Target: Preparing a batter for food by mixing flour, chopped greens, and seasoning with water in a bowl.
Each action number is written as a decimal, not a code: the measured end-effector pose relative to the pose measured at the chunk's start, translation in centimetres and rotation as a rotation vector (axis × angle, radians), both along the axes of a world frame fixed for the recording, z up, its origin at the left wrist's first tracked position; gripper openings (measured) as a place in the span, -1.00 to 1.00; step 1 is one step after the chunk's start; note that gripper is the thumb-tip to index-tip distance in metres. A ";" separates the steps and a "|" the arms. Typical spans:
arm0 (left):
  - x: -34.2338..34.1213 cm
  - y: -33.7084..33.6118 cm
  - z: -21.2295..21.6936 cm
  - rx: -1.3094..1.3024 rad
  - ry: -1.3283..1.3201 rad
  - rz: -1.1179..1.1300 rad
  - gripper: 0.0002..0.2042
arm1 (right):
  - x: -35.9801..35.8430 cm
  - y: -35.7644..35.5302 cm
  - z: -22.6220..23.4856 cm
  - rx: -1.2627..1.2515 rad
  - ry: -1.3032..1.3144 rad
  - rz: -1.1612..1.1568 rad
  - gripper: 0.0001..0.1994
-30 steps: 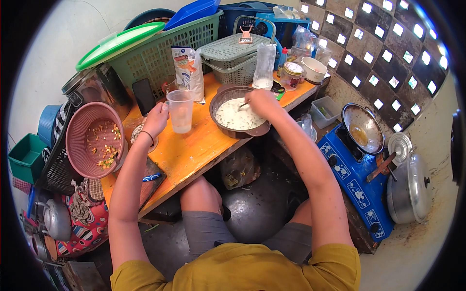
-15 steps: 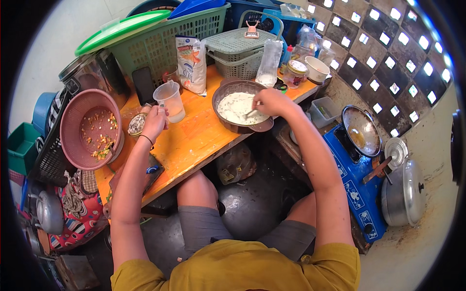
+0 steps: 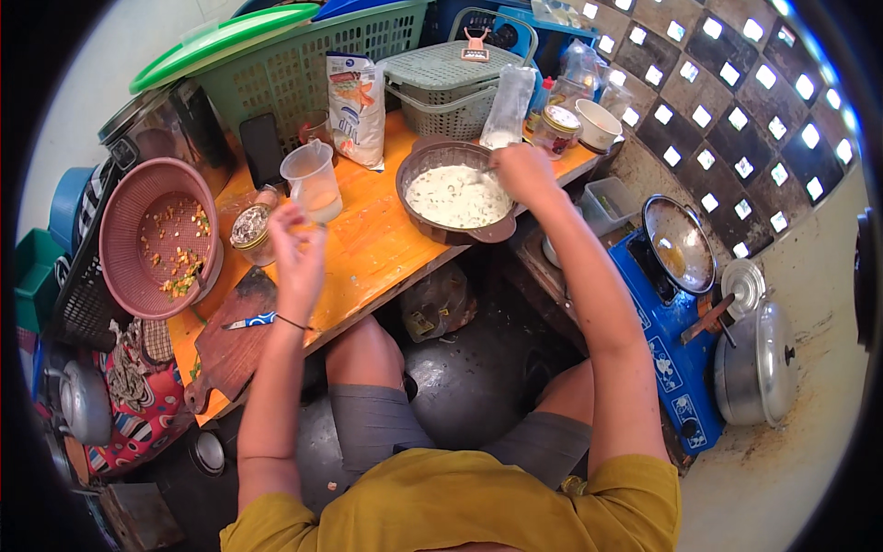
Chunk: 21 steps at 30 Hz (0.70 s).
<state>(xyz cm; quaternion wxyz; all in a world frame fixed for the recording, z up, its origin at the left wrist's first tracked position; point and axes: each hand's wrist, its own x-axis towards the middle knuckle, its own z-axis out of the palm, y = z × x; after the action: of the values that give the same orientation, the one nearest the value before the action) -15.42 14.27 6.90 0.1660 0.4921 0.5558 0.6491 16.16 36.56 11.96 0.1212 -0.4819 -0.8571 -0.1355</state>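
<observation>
A brown bowl [image 3: 418,225] of pale, lumpy batter [image 3: 458,196] stands on the orange table. My right hand [image 3: 526,175] is closed over the bowl's right rim on a spoon [image 3: 490,169], mostly hidden by the fingers. Between the glass jar [image 3: 251,232] and the bowl, my left hand [image 3: 296,247] is raised above the table with its fingertips drawn together; what they hold, if anything, cannot be made out. Just behind that hand stands a clear plastic measuring jug [image 3: 313,175]. A dark wooden cutting board [image 3: 230,345] with a blue-and-white-handled knife [image 3: 250,321] lies near my left forearm.
A pink colander [image 3: 115,244] with chopped vegetable bits sits at the left. Behind are a phone [image 3: 262,149], a flour bag [image 3: 356,110], a lidded basket [image 3: 451,83] and a jar [image 3: 557,132]. At the right, a pan [image 3: 679,244] rests on a blue stove [image 3: 658,340].
My left hand has left the jar and moved right, uncovering the jar and cutting board. My right hand has shifted with the spoon towards the bowl's far right rim.
</observation>
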 end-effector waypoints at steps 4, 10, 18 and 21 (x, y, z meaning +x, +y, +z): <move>8.4 -2.5 -0.8 -0.136 -0.180 -0.484 -0.65 | -2.7 -1.3 -1.5 -0.118 0.192 0.436 -0.80; 13.4 -4.6 -7.8 -0.395 -0.156 -0.902 -0.72 | 1.4 -1.0 3.8 0.219 -0.191 0.281 -0.80; 18.5 -0.2 -17.7 -0.481 -0.039 -0.943 -0.73 | 0.2 -4.5 5.3 -0.415 -0.185 0.343 -0.83; 19.7 0.9 -20.8 -0.464 0.023 -0.912 -0.71 | -2.1 -3.7 1.8 -0.402 -0.030 0.421 -0.82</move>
<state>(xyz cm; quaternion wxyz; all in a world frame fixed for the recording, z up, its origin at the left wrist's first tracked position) 4.31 15.14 -13.93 0.5310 0.6419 0.4159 0.3646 14.02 32.84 13.80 0.0361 -0.3059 -0.9496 0.0582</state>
